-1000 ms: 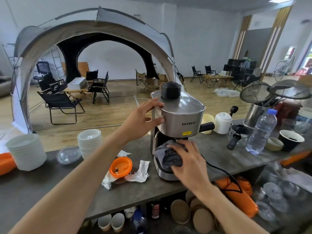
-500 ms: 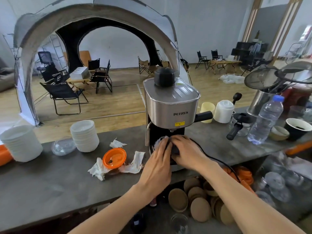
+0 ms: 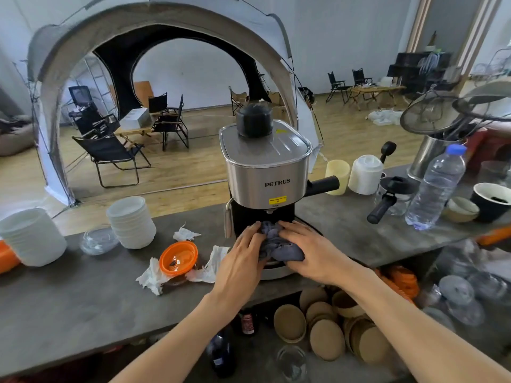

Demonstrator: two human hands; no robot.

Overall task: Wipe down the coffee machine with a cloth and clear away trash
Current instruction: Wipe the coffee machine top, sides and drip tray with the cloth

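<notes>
A silver and black coffee machine point(image 3: 265, 178) marked PETRUS stands on the grey counter point(image 3: 83, 308). A crumpled grey cloth point(image 3: 276, 241) lies on its drip tray, under the brew head. My left hand point(image 3: 240, 261) grips the cloth from the left and my right hand point(image 3: 312, 250) presses on it from the right. The tray's base is mostly hidden by my hands. Left of the machine lie torn white paper scraps point(image 3: 210, 264) and an orange lid point(image 3: 179, 257).
Stacks of white bowls point(image 3: 130, 222) and a clear lid point(image 3: 98, 240) sit at the left. A water bottle point(image 3: 435, 186), a portafilter point(image 3: 384, 205), white cups point(image 3: 365, 174) and a black cup point(image 3: 492, 200) stand at the right. Brown lids point(image 3: 326, 327) fill the shelf below.
My left hand left the top side of the machine and came down to the cloth beside my right hand. Both hands now hold the cloth on the drip tray.
</notes>
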